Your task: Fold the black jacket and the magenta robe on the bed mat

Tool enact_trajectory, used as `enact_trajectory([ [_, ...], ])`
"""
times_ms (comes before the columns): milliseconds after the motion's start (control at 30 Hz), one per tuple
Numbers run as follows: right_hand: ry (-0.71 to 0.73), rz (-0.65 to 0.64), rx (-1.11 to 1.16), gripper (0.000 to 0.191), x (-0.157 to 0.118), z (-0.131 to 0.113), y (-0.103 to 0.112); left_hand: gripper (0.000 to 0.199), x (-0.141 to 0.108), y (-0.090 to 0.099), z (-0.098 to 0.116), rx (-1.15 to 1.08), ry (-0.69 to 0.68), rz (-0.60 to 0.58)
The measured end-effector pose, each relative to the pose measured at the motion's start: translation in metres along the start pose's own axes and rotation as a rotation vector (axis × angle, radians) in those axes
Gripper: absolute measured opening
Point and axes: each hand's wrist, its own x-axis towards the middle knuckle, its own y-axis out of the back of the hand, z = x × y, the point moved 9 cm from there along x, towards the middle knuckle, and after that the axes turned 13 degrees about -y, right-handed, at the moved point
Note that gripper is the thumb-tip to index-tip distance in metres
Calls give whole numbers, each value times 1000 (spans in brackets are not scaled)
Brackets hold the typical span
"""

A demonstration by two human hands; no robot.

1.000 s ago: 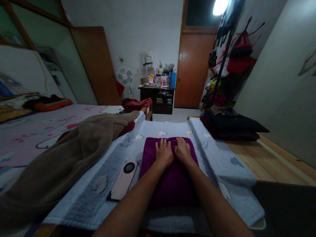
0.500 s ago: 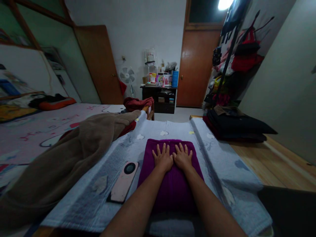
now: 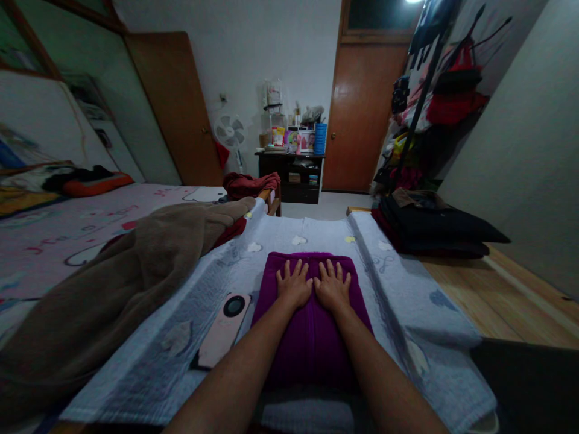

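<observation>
A purple garment (image 3: 289,355), folded into a neat rectangle with a zip-like line down its middle, lies in front of me on a pale blue patterned cloth (image 3: 398,361). Flat on its upper left part rests my left hand (image 3: 295,284), fingers spread. My right hand (image 3: 333,286) presses flat on the upper right part, its fingers spread too, and the two thumbs nearly meet at the middle line. Neither hand grips anything. To the left of the garment a pink phone (image 3: 224,331) lies with its round camera ring facing up.
A brown fleece garment (image 3: 158,265) sprawls along the left, beside a bed with a pink sheet (image 3: 104,211). Dark folded clothes (image 3: 438,226) are stacked on the wooden surface (image 3: 470,289) at right. Further back stand a fan (image 3: 230,131) and a black cabinet (image 3: 289,178).
Both hands stay spread on the purple garment, with only a slight shift. The whole view has tilted a little, so the room's background sits slightly higher.
</observation>
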Motion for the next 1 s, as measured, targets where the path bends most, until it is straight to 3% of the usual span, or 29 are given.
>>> enact_trajectory([
  [367, -6, 7, 10, 60, -3, 0, 4, 62, -4, -1, 1, 8, -5, 49],
  [533, 0, -2, 3, 60, -3, -2, 7, 61, -2, -6, 2, -8, -6, -1],
  [767, 129, 100, -6, 40, 26, -31, 50, 60, -2, -6, 3, -4, -12, 14],
  [1000, 187, -156, -131, 45, 67, -45, 32, 57, -2, 5, -1, -30, -34, 56],
])
